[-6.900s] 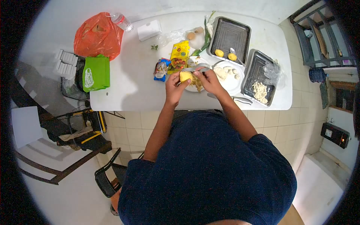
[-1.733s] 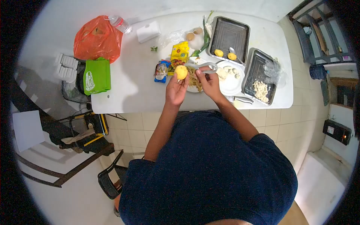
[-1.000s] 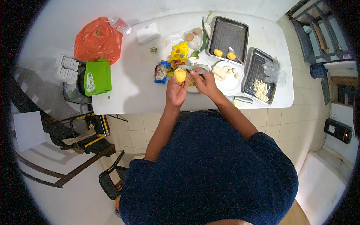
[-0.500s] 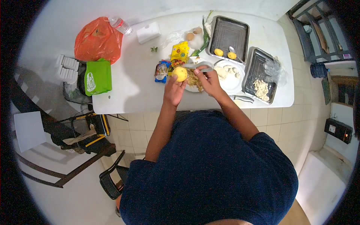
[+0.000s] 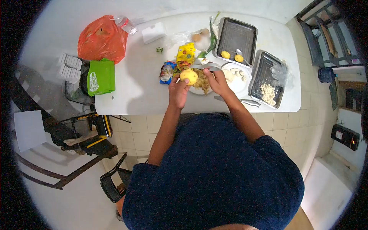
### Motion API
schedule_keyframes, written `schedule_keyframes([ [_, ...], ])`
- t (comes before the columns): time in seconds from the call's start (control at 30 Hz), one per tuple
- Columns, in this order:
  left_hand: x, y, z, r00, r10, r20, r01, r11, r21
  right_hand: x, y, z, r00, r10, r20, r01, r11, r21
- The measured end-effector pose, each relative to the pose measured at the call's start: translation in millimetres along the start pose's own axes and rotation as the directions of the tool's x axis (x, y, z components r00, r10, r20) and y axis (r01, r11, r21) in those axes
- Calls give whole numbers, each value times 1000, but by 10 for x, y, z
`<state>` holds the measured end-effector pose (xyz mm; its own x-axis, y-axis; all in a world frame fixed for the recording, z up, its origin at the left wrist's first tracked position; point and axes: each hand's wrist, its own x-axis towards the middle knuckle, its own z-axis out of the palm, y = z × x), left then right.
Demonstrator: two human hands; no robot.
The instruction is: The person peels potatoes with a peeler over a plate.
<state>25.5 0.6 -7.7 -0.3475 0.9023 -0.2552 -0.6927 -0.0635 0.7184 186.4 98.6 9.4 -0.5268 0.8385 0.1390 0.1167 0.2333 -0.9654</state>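
Observation:
My left hand [image 5: 178, 92] holds a peeled yellow potato [image 5: 188, 77] in its fingers. In my right hand [image 5: 217, 81] is a grey peeler [image 5: 210, 66], its head just above and right of the potato. Under the hands a plate of peelings [image 5: 203, 85] is partly covered. A yellow packet [image 5: 186, 53] and a blue packet [image 5: 167, 73] lie beyond and left of the potato. To the right, a white plate [image 5: 239, 91] carries pale pieces, and a knife [image 5: 250, 102] lies at its near side.
Two potatoes and a spoon lie in a dark tray [image 5: 237, 36]. A second tray [image 5: 256, 78] holds crumbly pale food and clear plastic. At the left are an orange bag [image 5: 102, 40], a bottle [image 5: 125, 24], a green bag [image 5: 101, 77] and a white box [image 5: 154, 33].
The potato has turned in my left hand and sits a little further right than half a second ago. My right hand and the peeler have shifted slightly right. The whole view has moved slightly.

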Motion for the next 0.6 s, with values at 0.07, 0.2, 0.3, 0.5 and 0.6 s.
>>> schedule_keyframes([
  [0.07, -10, -22, -13, 1000, -2, -26, 4, 999, 48, -14, -63, 48, 996, -65, 53, 66, 998, -1],
  [0.2, 35, -74, -34, 999, -11, -52, 14, 998, 68, 39, -66, 41, 967, -243, 80, 252, 959, -128],
  [0.3, 25, -54, -27, 999, -7, -46, 9, 999, 49, 38, 29, -25, 997, -41, 62, 47, 994, -97],
  [0.5, -3, -53, -40, 999, -30, -23, 30, 999, 22, -2, 71, 120, 996, -90, -3, 90, 996, -5],
  [0.6, -19, -29, -27, 1000, -17, 3, 17, 1000, -4, 33, 226, 80, 993, -73, -93, 82, 993, 90],
])
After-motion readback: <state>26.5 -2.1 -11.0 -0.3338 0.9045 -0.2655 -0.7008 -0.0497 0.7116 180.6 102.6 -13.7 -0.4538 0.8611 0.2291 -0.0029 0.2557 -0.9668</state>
